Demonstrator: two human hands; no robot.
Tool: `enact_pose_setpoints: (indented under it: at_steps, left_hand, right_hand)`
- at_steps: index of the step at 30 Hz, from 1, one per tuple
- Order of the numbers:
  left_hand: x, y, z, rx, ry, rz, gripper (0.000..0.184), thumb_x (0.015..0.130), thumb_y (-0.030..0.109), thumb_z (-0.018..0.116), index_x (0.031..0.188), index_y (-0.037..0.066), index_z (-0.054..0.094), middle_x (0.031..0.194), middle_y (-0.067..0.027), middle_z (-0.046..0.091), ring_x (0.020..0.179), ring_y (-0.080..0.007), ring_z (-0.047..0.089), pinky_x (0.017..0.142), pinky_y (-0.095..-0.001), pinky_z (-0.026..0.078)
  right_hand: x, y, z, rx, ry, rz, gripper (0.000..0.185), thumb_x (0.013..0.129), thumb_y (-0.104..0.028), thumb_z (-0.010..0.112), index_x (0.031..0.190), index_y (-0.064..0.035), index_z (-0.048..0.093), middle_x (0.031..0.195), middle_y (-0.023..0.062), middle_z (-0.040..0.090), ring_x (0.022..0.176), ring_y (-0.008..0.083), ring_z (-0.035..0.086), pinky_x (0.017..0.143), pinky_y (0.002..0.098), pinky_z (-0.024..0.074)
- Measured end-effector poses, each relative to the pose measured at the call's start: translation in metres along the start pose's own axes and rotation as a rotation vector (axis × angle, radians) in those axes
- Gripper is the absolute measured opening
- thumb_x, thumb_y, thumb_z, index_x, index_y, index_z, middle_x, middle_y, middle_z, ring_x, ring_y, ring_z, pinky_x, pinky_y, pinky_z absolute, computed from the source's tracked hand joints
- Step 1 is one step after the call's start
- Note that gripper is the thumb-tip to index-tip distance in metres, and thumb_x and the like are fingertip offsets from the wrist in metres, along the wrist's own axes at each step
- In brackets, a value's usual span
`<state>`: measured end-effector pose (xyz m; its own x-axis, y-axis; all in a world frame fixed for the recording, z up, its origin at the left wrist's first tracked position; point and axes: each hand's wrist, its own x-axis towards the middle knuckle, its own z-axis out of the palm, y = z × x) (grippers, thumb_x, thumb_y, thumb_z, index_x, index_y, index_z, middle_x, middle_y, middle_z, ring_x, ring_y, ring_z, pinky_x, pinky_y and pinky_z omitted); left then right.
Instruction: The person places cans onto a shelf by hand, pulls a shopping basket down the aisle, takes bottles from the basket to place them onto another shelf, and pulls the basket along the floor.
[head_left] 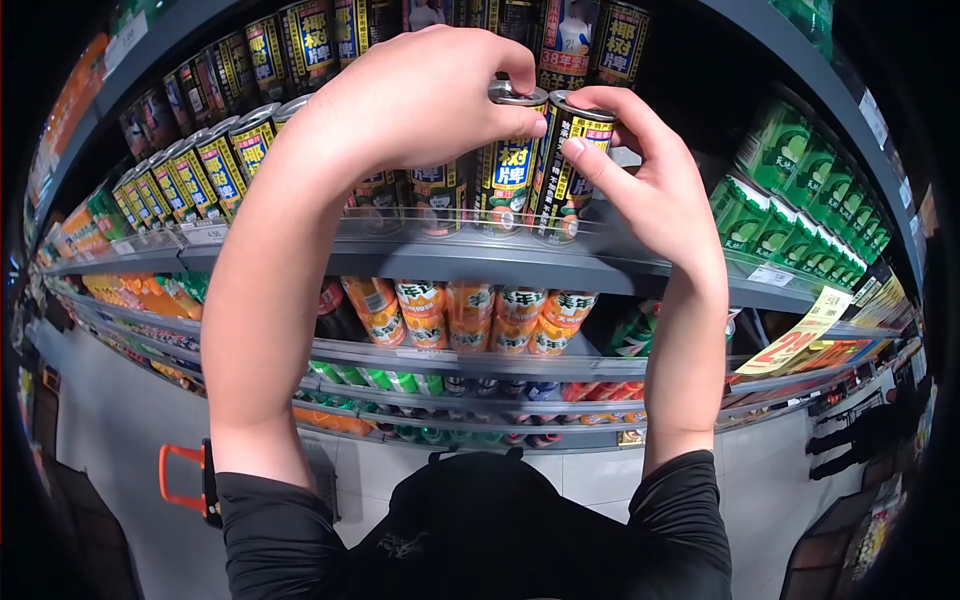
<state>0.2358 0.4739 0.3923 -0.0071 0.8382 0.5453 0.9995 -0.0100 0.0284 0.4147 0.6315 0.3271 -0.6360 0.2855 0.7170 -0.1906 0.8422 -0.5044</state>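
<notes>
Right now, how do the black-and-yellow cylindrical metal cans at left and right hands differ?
Left can at left hand: large characters showing; right can at right hand: column of small white text.
Left thumb overlaps left can near its rim; right thumb overlaps right can lower.
Both: slim, black-and-yellow print.

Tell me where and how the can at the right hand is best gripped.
I'd grip the can around its upper body, coming from the right: it is a cylinder standing top up, a neighbouring can crowds its left, and its right, where the right hand reaches, looks more open.
</notes>
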Motion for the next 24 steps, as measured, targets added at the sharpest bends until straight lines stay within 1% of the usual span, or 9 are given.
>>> enact_pose_setpoints:
  at_steps: [7, 10, 11, 14, 15, 18, 19, 22, 24]
  left_hand:
    - [0.003, -0.001, -0.008, -0.101, -0.079, 0.017, 0.039, 0.094, 0.029, 0.077, 0.119, 0.0, 0.069, 0.097, -0.0143, 0.072, 0.087, -0.0218, 0.065, 0.083, -0.0357, 0.053]
    - [0.001, -0.004, -0.01, -0.138, -0.063, 0.062, 0.038, 0.095, 0.029, 0.076, 0.118, -0.001, 0.069, 0.098, -0.0142, 0.072, 0.089, -0.0221, 0.066, 0.084, -0.0359, 0.053]
    - [0.001, -0.008, -0.007, -0.117, -0.042, 0.088, 0.037, 0.095, 0.029, 0.075, 0.118, 0.0, 0.069, 0.097, -0.0135, 0.072, 0.089, -0.0218, 0.066, 0.085, -0.0358, 0.053]
    - [0.0, -0.007, -0.004, -0.099, -0.031, 0.069, 0.038, 0.096, 0.029, 0.074, 0.12, 0.0, 0.068, 0.1, -0.0137, 0.073, 0.092, -0.0226, 0.067, 0.087, -0.0362, 0.053]
    - [-0.001, -0.005, -0.004, -0.103, -0.04, 0.057, 0.038, 0.096, 0.029, 0.074, 0.12, 0.0, 0.068, 0.101, -0.0142, 0.073, 0.093, -0.0234, 0.068, 0.087, -0.0364, 0.053]
    - [-0.003, -0.001, -0.006, -0.095, -0.057, 0.029, 0.039, 0.097, 0.03, 0.073, 0.122, 0.0, 0.067, 0.106, -0.0155, 0.074, 0.096, -0.026, 0.069, 0.09, -0.0372, 0.053]
    - [-0.004, 0.0, -0.006, -0.083, -0.058, 0.025, 0.039, 0.097, 0.029, 0.073, 0.122, 0.0, 0.067, 0.107, -0.016, 0.074, 0.097, -0.0269, 0.069, 0.09, -0.0375, 0.053]
    - [-0.003, -0.001, -0.004, -0.047, -0.056, 0.013, 0.039, 0.097, 0.029, 0.073, 0.123, 0.0, 0.067, 0.11, -0.0168, 0.074, 0.1, -0.0288, 0.069, 0.092, -0.0381, 0.053]
    - [-0.002, -0.001, -0.004, -0.048, -0.064, -0.002, 0.038, 0.097, 0.029, 0.073, 0.123, 0.001, 0.067, 0.111, -0.017, 0.074, 0.101, -0.0296, 0.07, 0.093, -0.0385, 0.053]
  right_hand:
    - [0.002, 0.004, 0.001, 0.06, -0.005, -0.071, 0.04, 0.096, -0.024, 0.076, 0.129, -0.0046, 0.065, 0.113, 0.0085, 0.072, 0.102, 0.0156, 0.066, 0.085, 0.0333, 0.0555]
    - [0.006, 0.001, -0.007, -0.018, 0.093, -0.037, 0.042, 0.098, -0.03, 0.075, 0.128, -0.0026, 0.064, 0.11, 0.0108, 0.073, 0.1, 0.0165, 0.068, 0.085, 0.0337, 0.0559]
    - [0.013, 0.003, -0.011, 0.002, 0.162, -0.032, 0.047, 0.098, -0.038, 0.074, 0.126, -0.0004, 0.065, 0.108, 0.0128, 0.073, 0.098, 0.0185, 0.069, 0.085, 0.0344, 0.0562]
    - [0.036, 0.008, -0.022, -0.206, 0.507, -0.003, 0.046, 0.094, -0.03, 0.073, 0.123, 0.0053, 0.066, 0.104, 0.0191, 0.075, 0.098, 0.0242, 0.073, 0.089, 0.0367, 0.0561]
    - [0.045, 0.015, -0.033, -0.422, 0.434, 0.033, 0.06, 0.096, -0.035, 0.074, 0.138, 0.0059, 0.059, 0.121, 0.0173, 0.074, 0.102, 0.0214, 0.071, 0.089, 0.0341, 0.0558]
    - [0.062, 0.035, -0.032, -0.528, 0.435, 0.043, 0.064, 0.092, -0.038, 0.076, 0.138, 0.0043, 0.06, 0.117, 0.021, 0.075, 0.101, 0.0264, 0.072, 0.091, 0.0371, 0.0549]
    - [0.07, -0.007, -0.039, -0.604, 0.076, 0.564, 0.065, 0.09, -0.04, 0.078, 0.138, 0.0005, 0.061, 0.113, 0.0216, 0.076, 0.102, 0.0287, 0.072, 0.092, 0.0382, 0.0545]
    - [0.065, 0.025, -0.032, -0.402, 0.219, 0.161, 0.062, 0.09, -0.038, 0.079, 0.139, -0.0029, 0.061, 0.115, 0.0203, 0.076, 0.101, 0.027, 0.073, 0.09, 0.0371, 0.0548]
    - [0.068, 0.042, -0.033, -0.331, 0.258, 0.097, 0.06, 0.09, -0.034, 0.08, 0.137, -0.0024, 0.062, 0.114, 0.0184, 0.076, 0.098, 0.0234, 0.073, 0.088, 0.0352, 0.055]
